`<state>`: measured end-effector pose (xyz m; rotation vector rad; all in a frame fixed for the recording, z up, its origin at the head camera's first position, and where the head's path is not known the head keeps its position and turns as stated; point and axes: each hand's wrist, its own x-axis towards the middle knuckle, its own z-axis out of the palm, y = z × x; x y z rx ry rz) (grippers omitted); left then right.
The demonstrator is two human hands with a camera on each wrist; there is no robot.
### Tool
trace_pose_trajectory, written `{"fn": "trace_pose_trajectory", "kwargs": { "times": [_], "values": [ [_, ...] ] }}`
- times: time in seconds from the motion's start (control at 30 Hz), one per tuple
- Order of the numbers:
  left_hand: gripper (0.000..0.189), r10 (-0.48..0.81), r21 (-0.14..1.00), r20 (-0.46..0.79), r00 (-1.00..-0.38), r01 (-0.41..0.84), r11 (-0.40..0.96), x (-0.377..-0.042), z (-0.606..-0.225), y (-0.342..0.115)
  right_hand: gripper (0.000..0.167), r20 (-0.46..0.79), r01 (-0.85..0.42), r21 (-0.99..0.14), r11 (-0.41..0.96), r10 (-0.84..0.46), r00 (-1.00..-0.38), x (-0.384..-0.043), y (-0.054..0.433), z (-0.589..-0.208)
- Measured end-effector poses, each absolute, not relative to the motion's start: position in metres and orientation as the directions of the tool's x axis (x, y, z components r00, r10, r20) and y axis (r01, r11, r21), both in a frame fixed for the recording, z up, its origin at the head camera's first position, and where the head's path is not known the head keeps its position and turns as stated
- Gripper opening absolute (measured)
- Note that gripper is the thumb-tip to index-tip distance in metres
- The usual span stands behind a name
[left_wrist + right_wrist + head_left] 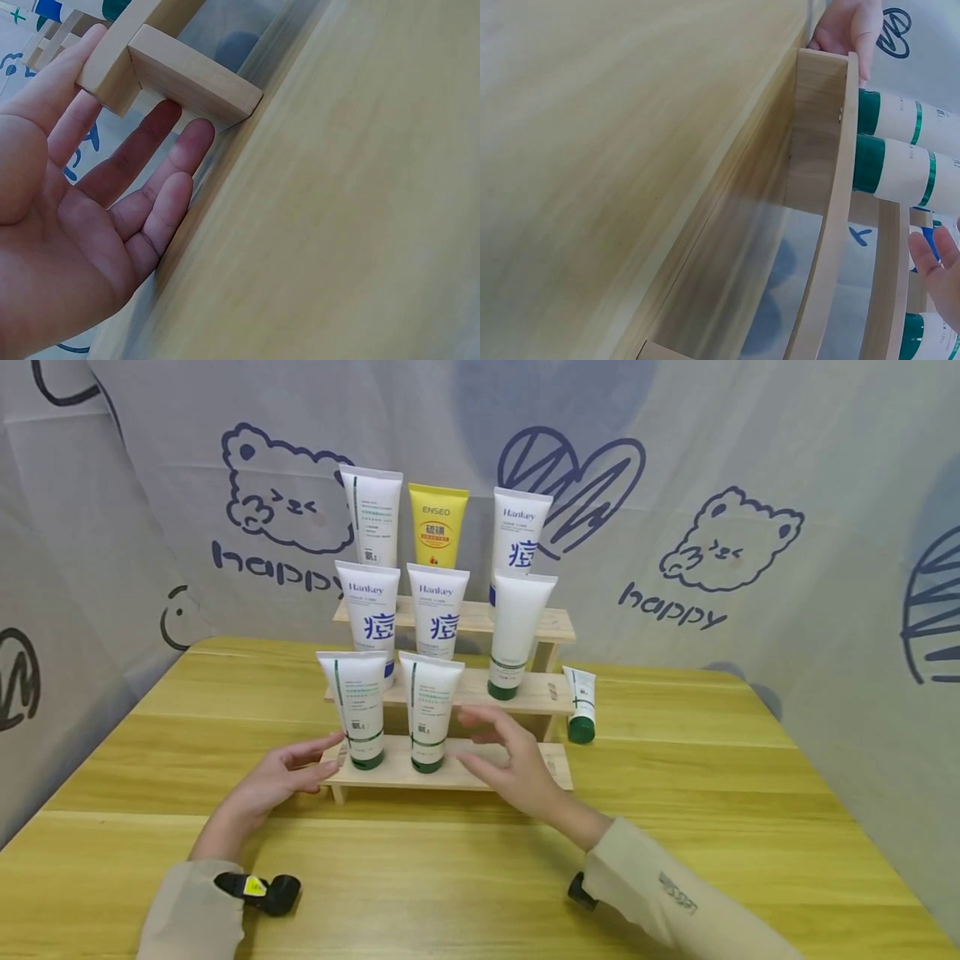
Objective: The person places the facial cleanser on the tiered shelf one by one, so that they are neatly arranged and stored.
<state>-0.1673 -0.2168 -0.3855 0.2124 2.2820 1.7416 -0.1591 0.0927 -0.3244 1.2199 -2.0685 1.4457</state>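
Observation:
A three-tier wooden display stand [393,777] holds upright squeeze tubes. On its lowest tier stand two white green-capped tubes, a left one [362,710] and a right one [430,712]. My left hand [281,772] is at the left end of that tier; the left wrist view shows its fingertips right at the wooden end piece [191,75], fingers loosely extended. My right hand [517,768] hovers over the right part of the lowest tier, beside the right tube, thumb and fingers spread apart with nothing between them.
The middle tier has two Hankey tubes [437,610] and a plain white tube [521,622]. Above are a white tube [378,518], a yellow ENSEO tube [437,525] and another Hankey tube [519,522]. A small green-capped tube [582,702] is on the table right of the stand.

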Motion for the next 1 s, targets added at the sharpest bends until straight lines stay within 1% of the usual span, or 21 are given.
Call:
{"fn": "trace_pose_trajectory", "kwargs": {
  "times": [0.1,0.17,0.27,0.4,0.53,0.67,0.87,1.0],
  "values": [
    [0.06,0.275,0.961,-0.119,-0.954,-0.041,0.273,-0.167,-0.385,-0.217,0.037,0.645,-0.749,-0.654,0.111,-0.437,-0.627,-0.151,0.094,-0.314],
    [0.06,0.277,0.961,-0.118,-0.954,-0.039,0.275,-0.167,-0.385,-0.217,0.033,0.613,-0.708,-0.699,0.102,-0.425,-0.666,-0.15,0.096,-0.314],
    [0.06,0.278,0.96,-0.117,-0.953,-0.037,0.277,-0.167,-0.384,-0.217,0.029,0.564,-0.641,-0.764,0.08,-0.4,-0.722,-0.153,0.101,-0.32],
    [0.06,0.275,0.959,-0.119,-0.954,-0.039,0.279,-0.166,-0.384,-0.217,0.022,0.521,-0.579,-0.813,0.065,-0.366,-0.771,-0.161,0.111,-0.332],
    [0.06,0.273,0.96,-0.117,-0.955,-0.038,0.279,-0.166,-0.384,-0.217,0.016,0.498,-0.541,-0.84,0.034,-0.346,-0.795,-0.164,0.12,-0.339],
    [0.06,0.271,0.959,-0.117,-0.955,-0.037,0.283,-0.166,-0.384,-0.216,0.013,0.495,-0.525,-0.851,0.006,-0.323,-0.806,-0.165,0.131,-0.343],
    [0.061,0.265,0.955,-0.124,-0.956,-0.043,0.292,-0.166,-0.385,-0.216,0.009,0.496,-0.522,-0.853,0.0,-0.31,-0.811,-0.165,0.149,-0.349],
    [0.061,0.265,0.956,-0.123,-0.956,-0.043,0.291,-0.166,-0.385,-0.216,0.008,0.473,-0.499,-0.867,0.008,-0.301,-0.828,-0.164,0.159,-0.349]
  ]
}}
